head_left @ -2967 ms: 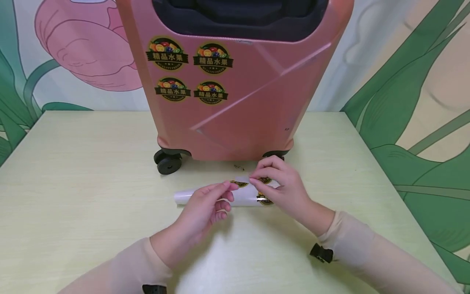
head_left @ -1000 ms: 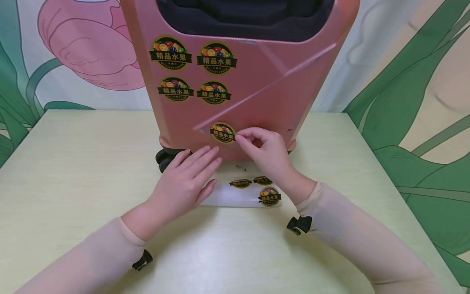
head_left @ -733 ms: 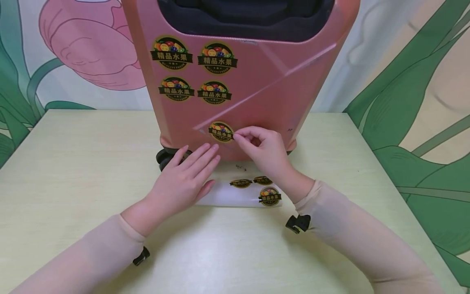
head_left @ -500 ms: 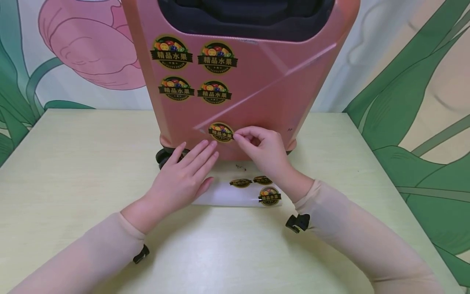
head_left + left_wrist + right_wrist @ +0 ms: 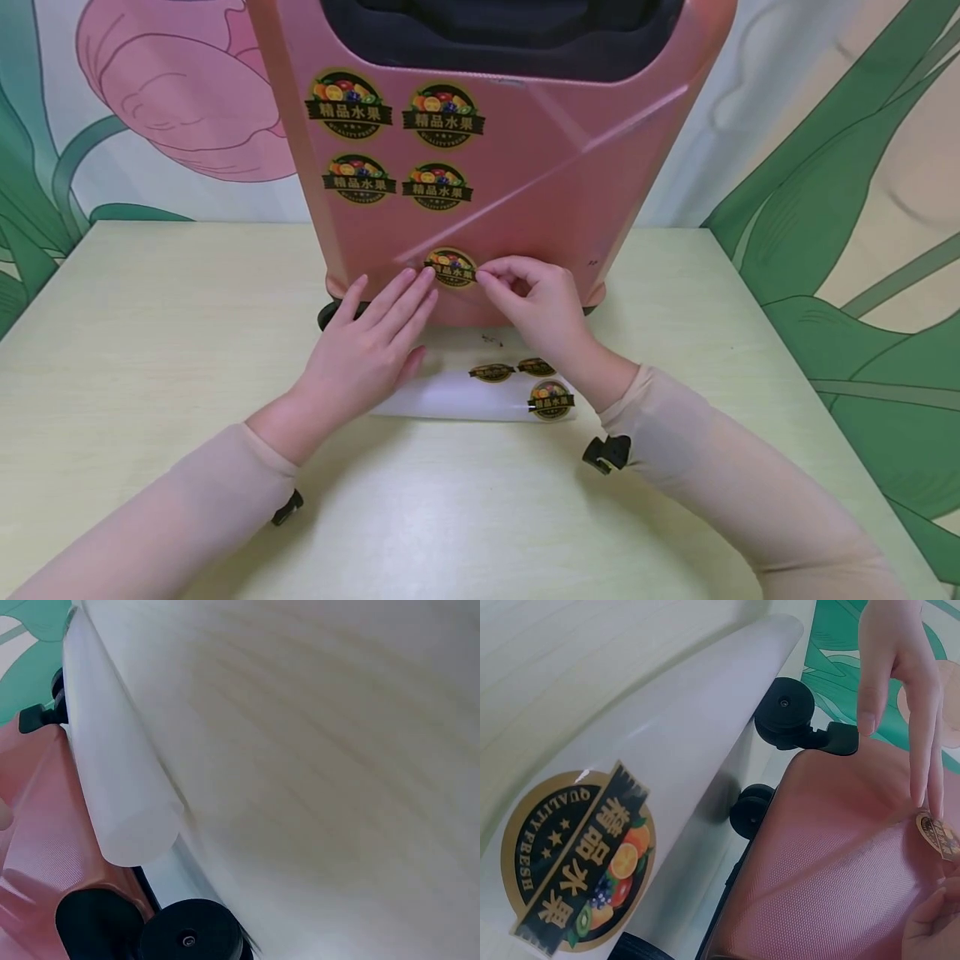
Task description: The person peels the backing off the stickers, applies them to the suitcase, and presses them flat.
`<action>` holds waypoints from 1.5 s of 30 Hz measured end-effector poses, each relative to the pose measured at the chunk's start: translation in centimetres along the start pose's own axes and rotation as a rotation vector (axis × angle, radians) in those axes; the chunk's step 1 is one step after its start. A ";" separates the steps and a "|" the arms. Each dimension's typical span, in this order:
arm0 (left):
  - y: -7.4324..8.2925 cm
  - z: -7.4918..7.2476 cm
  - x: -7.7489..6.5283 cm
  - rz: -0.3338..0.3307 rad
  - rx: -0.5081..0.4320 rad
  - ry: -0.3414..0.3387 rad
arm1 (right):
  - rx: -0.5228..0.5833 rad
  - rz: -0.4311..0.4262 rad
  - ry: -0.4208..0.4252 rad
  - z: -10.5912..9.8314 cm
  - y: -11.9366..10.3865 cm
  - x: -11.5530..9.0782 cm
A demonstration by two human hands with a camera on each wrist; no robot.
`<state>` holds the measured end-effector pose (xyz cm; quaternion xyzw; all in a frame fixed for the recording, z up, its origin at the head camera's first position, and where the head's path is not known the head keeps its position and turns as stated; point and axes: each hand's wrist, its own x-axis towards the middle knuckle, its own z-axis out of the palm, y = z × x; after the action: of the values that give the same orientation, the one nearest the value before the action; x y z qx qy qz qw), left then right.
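Note:
A round black-and-gold fruit sticker (image 5: 454, 267) lies against the lower front of a pink suitcase (image 5: 570, 183). My right hand (image 5: 542, 304) pinches its right edge between thumb and forefinger. My left hand (image 5: 367, 346), its fingers spread and straight, touches the sticker's left edge with its fingertips. In the right wrist view, left fingers (image 5: 922, 742) reach down to the same sticker (image 5: 936, 834). Below the hands, a rolled white sticker sheet (image 5: 442, 396) carries several more stickers; one sticker (image 5: 577, 862) shows large in the right wrist view.
Several matching stickers (image 5: 348, 104) sit in two rows on the suitcase's upper left. Black wheels (image 5: 784, 712) stand under the suitcase on the pale table (image 5: 150, 333). A wall painted with leaves (image 5: 840, 250) rises behind.
Three seconds ago both hands were at the sheet; the right hand has since carried a sticker up to the suitcase. Lately the left hand has moved up to the sticker's left edge.

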<state>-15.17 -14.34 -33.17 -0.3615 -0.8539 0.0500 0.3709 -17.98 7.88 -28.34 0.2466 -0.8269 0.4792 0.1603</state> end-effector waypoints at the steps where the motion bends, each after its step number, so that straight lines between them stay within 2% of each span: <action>1: 0.0 0.0 0.0 -0.003 0.003 -0.005 | -0.001 -0.003 0.001 0.0 0.0 0.0; 11: -0.3 0.4 0.0 -0.004 0.009 -0.006 | -0.027 -0.034 0.018 0.0 0.2 -0.1; 18: -0.3 0.5 -0.1 -0.001 0.015 0.002 | -0.111 -0.086 0.017 -0.1 0.2 -0.1; 26: -0.2 0.6 -0.1 -0.014 0.057 -0.037 | -0.506 -0.291 0.029 -0.8 -0.4 0.0; 31: -0.2 0.7 -0.1 -0.015 0.055 -0.040 | -0.674 -0.382 0.052 -1.1 -0.8 0.1; 33: -0.2 0.7 0.0 -0.013 0.055 -0.041 | -0.695 -0.414 0.078 -1.4 -0.9 0.3; 36: -0.2 0.8 0.0 -0.007 0.039 -0.032 | -0.671 -0.489 0.141 -2.4 -1.5 0.9; 41: -0.5 1.0 -0.2 -0.001 -0.008 0.007 | -0.562 -0.712 0.299 -4.8 -3.8 3.6; 43: -0.7 1.0 -0.1 0.002 -0.013 0.019 | -0.587 -0.762 0.344 -5.8 -5.1 4.9; 45: -1.0 0.9 0.1 0.006 -0.009 0.047 | -0.663 -0.743 0.339 -6.6 -6.3 5.9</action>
<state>-16.40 -14.85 -33.46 -0.3669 -0.8440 0.0389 0.3893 -19.18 9.54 -17.66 0.3782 -0.7534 0.1362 0.5204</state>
